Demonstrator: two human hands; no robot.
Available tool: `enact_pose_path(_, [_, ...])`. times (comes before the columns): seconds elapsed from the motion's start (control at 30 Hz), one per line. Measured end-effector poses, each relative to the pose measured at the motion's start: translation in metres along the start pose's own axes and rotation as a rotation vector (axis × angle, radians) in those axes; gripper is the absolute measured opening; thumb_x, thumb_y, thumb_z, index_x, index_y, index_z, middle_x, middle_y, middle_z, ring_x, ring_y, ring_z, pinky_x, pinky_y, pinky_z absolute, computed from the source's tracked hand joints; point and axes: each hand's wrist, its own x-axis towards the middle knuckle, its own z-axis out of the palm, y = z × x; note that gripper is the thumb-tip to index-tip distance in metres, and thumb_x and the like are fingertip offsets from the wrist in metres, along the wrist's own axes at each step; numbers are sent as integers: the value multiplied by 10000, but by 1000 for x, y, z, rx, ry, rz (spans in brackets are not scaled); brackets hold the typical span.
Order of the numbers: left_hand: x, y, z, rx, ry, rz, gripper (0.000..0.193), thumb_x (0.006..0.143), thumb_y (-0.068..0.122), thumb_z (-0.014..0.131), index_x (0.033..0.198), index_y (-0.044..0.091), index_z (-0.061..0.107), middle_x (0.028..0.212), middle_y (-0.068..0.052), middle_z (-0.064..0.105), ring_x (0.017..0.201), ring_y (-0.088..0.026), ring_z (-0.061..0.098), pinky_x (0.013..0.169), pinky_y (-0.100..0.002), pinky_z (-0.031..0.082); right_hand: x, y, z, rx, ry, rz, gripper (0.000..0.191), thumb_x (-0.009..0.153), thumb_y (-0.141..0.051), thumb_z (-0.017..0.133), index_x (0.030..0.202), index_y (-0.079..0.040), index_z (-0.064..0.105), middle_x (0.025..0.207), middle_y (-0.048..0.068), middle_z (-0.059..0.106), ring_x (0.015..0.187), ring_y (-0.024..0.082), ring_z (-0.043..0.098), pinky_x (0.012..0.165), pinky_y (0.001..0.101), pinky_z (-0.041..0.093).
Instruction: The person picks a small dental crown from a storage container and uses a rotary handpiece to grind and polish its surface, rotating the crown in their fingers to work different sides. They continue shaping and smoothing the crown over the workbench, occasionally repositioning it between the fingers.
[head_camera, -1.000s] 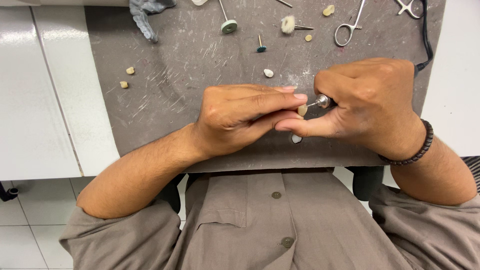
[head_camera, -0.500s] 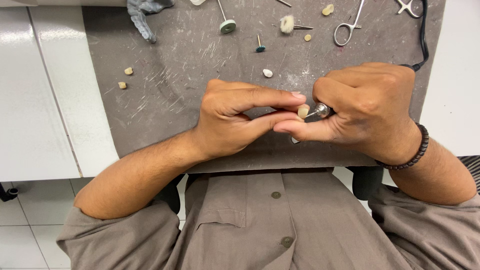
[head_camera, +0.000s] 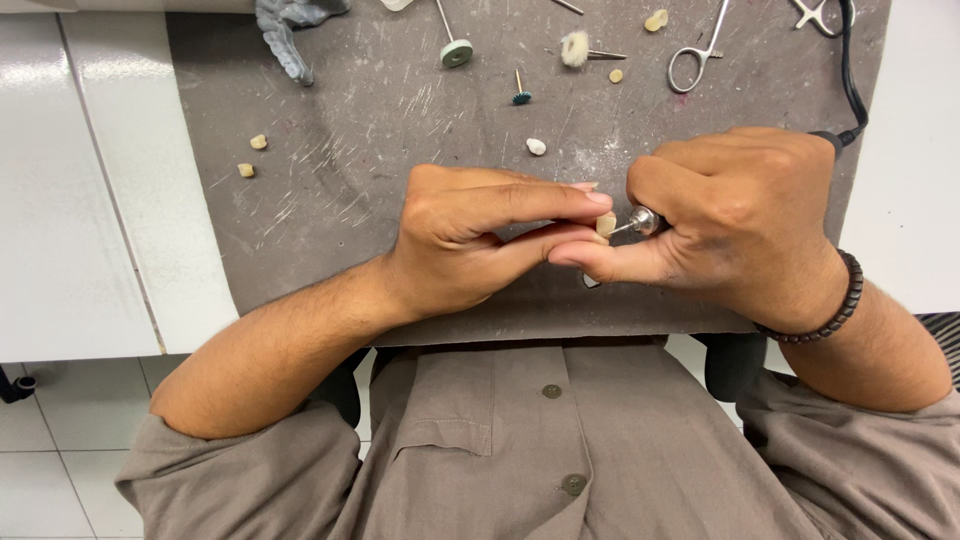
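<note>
My left hand (head_camera: 470, 235) pinches a small cream tooth-shaped piece (head_camera: 605, 224) between thumb and forefinger over the grey work mat (head_camera: 360, 150). My right hand (head_camera: 735, 220) is wrapped around a rotary handpiece (head_camera: 648, 221); its metal nose and thin bur point left and touch the cream piece. The handpiece's black cable (head_camera: 848, 70) runs off toward the top right. My right thumb rests against my left fingertips. A dark beaded bracelet (head_camera: 822, 315) circles my right wrist.
On the mat lie several small cream pieces (head_camera: 258, 142), a white piece (head_camera: 536, 147), a felt wheel on a mandrel (head_camera: 455, 52), a small teal point (head_camera: 520, 96), a fluffy brush point (head_camera: 575, 48), scissors-like forceps (head_camera: 695, 50) and a grey cast (head_camera: 285, 30). White benchtop (head_camera: 80, 200) flanks the mat.
Both hands have shifted slightly; the cream piece, hidden behind the fingers a second ago, now shows at the handpiece tip. The grips are unchanged.
</note>
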Motion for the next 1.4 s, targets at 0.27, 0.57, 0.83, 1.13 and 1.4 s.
enact_pose_path(0.27, [0,1,0,12,-18,16,264,982,92,832,1223,81,726,1161,-69,775,1119,-202,770,969,-275,671,0,1,2,0,10,-6,739,765,-687,818,533,-94,444,472,24,355,419,193,362,438,344,265])
enact_pose_path(0.57, [1,1,-1,24,-13,38,277,987,93,829,1235,80,707,1144,-81,776,1088,-193,778,973,-281,669,-1,2,2,-33,-17,-14,708,757,-696,791,528,-109,467,466,8,372,409,179,369,429,334,271])
enact_pose_path(0.83, [1,2,-2,21,-24,37,272,996,91,824,1243,79,712,1134,-77,777,1103,-202,775,976,-281,668,-1,2,0,-25,-5,8,767,761,-722,794,525,-89,431,467,27,345,417,190,362,434,342,264])
enact_pose_path(1.13, [2,1,-1,36,-20,45,275,988,89,824,1238,72,710,1136,-82,775,1086,-198,777,983,-289,666,0,1,0,-37,-12,-12,731,748,-699,811,519,-104,453,461,17,352,411,190,365,434,340,269])
enact_pose_path(1.4, [2,1,-2,45,-24,65,284,984,85,829,1241,69,708,1132,-82,775,1084,-201,777,982,-289,664,1,3,0,-23,-2,-3,763,735,-711,817,523,-91,428,461,28,347,410,196,355,428,344,260])
